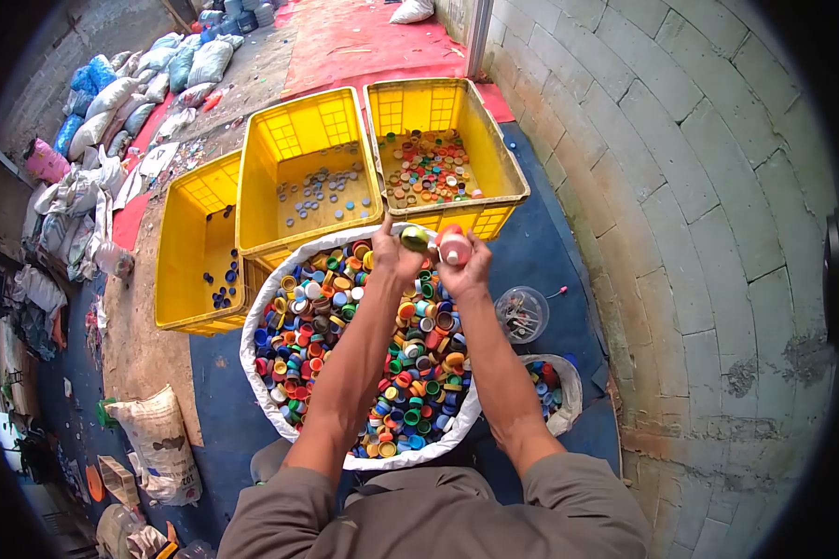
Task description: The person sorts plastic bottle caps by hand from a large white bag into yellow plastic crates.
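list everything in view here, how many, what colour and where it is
green item: one, yellow-green, at left hand's fingers
pink item: count unclear, pink and red, in right hand
big sack: one, white, before the person
caps: too many to count, mixed, in big sack and bins
bins: three, yellow, beyond big sack
tub: one, clear, right of big sack
small sack: one, white, right, nearer than tub
printed sack: one, off-white, lower left
filled sacks: many, white, grey and blue, far left
right wall: one, grey
left hand: one, bare, above big sack
right hand: one, bare, beside it
sleeves: two, grey-brown, bottom
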Motion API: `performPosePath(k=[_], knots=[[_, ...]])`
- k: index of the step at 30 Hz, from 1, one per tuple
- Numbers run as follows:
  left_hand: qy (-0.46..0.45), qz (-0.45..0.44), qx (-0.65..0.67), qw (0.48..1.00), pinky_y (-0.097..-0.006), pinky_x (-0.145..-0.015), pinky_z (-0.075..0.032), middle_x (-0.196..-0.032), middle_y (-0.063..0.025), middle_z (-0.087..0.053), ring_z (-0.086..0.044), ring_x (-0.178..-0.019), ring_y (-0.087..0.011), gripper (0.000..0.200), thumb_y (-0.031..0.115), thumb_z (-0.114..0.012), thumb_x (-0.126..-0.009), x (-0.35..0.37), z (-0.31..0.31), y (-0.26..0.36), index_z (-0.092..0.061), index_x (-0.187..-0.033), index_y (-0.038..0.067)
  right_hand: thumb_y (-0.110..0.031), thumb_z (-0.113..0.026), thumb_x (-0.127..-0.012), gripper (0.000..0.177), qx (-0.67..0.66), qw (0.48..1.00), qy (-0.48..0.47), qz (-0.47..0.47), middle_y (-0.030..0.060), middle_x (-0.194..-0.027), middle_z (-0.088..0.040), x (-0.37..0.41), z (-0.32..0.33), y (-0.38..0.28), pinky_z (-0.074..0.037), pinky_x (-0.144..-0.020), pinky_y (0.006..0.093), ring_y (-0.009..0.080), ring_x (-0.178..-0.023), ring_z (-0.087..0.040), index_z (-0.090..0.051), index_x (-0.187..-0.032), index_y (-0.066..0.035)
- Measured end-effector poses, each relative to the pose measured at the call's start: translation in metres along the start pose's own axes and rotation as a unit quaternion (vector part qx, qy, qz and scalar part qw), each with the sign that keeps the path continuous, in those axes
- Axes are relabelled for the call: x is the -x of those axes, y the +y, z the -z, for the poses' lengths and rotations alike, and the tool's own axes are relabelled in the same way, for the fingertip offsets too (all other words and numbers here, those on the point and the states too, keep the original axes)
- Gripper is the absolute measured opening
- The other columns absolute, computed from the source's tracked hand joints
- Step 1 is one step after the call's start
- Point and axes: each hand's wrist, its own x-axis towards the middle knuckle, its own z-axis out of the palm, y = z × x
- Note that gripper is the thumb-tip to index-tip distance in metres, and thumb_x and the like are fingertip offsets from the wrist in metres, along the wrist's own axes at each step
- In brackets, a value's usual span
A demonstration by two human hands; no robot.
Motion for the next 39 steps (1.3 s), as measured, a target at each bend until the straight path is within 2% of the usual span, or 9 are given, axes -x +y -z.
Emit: performPosePath(k=[3,6,9,11,15,23,28,33,39], knots=[[-0.104,-0.069,-0.002,0.992,-0.0525,-0.116,-0.004,-0.152,-0.0310,0.000,-0.004,-0.144,-0.0398,0.103,0.062,-0.046,-0.088,-0.026,-0.061,0.035,0.005,-0.146,-0.006,-0.044,-0.054,-0.086,0.067,0.048,0.998,0.025,0.042,0.0168,-0.138,-0.036,-0.046,-0.068,-0.025,-0.028,-0.107,0.0499,0.0282,-0.126,-0.039,-0.035,-0.136,-0.004],[0.074,-0.094,0.023,0.993,-0.0523,-0.116,-0.001,-0.153,-0.0293,0.000,-0.002,-0.144,-0.0389,0.108,0.060,-0.051,-0.086,-0.013,-0.074,0.054,0.008,-0.144,-0.009,-0.037,-0.059,-0.085,0.074,0.074,0.987,0.123,0.071,0.0205,-0.148,-0.023,-0.042,-0.091,-0.035,-0.017,-0.112,0.0538,0.0331,-0.139,-0.025,-0.023,-0.141,-0.006],[0.083,-0.078,0.043,0.993,-0.0478,-0.117,-0.003,-0.154,-0.0249,0.000,-0.001,-0.145,-0.0361,0.098,0.057,-0.050,-0.089,0.017,-0.028,0.060,0.001,-0.148,-0.002,-0.037,-0.061,-0.084,0.083,0.100,0.984,0.133,0.066,0.0221,-0.152,-0.010,-0.036,-0.043,-0.035,-0.014,-0.113,0.0531,0.0348,-0.143,-0.014,-0.013,-0.146,-0.006],[0.037,-0.078,0.035,0.996,-0.0476,-0.117,-0.012,-0.149,-0.0259,-0.018,-0.015,-0.142,-0.0372,0.088,0.050,-0.052,-0.091,0.031,0.035,0.061,-0.015,-0.144,-0.008,-0.034,-0.061,-0.085,0.085,0.086,0.985,0.131,0.069,0.0202,-0.147,-0.022,-0.019,0.003,-0.031,-0.024,-0.110,0.0531,0.0331,-0.136,-0.028,-0.010,-0.148,-0.008],[0.075,-0.107,0.057,0.990,-0.0449,-0.106,-0.040,-0.118,-0.0169,-0.047,-0.050,-0.113,-0.0313,0.052,0.036,-0.057,-0.092,0.110,0.089,0.038,-0.046,-0.119,-0.007,-0.026,-0.058,-0.087,0.054,0.085,0.988,0.119,0.041,0.0118,-0.114,-0.049,0.055,0.054,-0.013,-0.043,-0.092,0.0450,0.0251,-0.103,-0.052,-0.037,-0.133,-0.007],[0.204,-0.131,-0.031,0.970,-0.0373,-0.082,-0.052,-0.095,-0.0056,-0.062,-0.061,-0.086,-0.0205,0.032,0.033,-0.056,-0.093,0.228,0.175,0.004,-0.061,-0.103,0.004,-0.014,-0.057,-0.087,0.035,0.266,0.956,0.118,0.027,0.0092,-0.101,-0.057,0.190,0.120,0.045,-0.050,-0.076,0.0359,0.0197,-0.088,-0.058,-0.046,-0.119,-0.006],[0.271,-0.123,-0.087,0.951,-0.0301,-0.072,-0.050,-0.090,-0.0015,-0.060,-0.056,-0.075,-0.0125,0.021,0.027,-0.061,-0.091,0.263,0.200,-0.015,-0.060,-0.103,0.009,-0.014,-0.064,-0.085,0.040,0.430,0.892,0.137,0.027,0.0063,-0.100,-0.057,0.211,0.134,0.062,-0.049,-0.068,0.0268,0.0125,-0.082,-0.059,-0.049,-0.119,-0.003],[0.292,-0.113,-0.164,0.936,-0.0304,-0.066,-0.049,-0.089,-0.0010,-0.059,-0.055,-0.071,-0.0113,0.018,0.023,-0.059,-0.093,0.276,0.212,-0.030,-0.056,-0.104,0.010,-0.013,-0.069,-0.083,0.029,0.624,0.774,0.074,0.077,-0.0040,-0.069,-0.051,0.196,0.143,0.074,-0.043,-0.055,0.0200,0.0041,-0.059,-0.047,-0.058,-0.106,0.000],[0.282,-0.084,-0.190,0.937,-0.0311,-0.067,-0.047,-0.092,-0.0013,-0.059,-0.054,-0.075,-0.0118,0.020,0.024,-0.060,-0.092,0.285,0.210,-0.035,-0.057,-0.107,0.012,-0.013,-0.068,-0.079,0.021,0.801,0.582,0.023,0.136,0.0027,-0.057,-0.051,0.192,0.132,0.095,-0.043,-0.054,0.0295,0.0122,-0.053,-0.049,-0.064,-0.096,-0.001]])
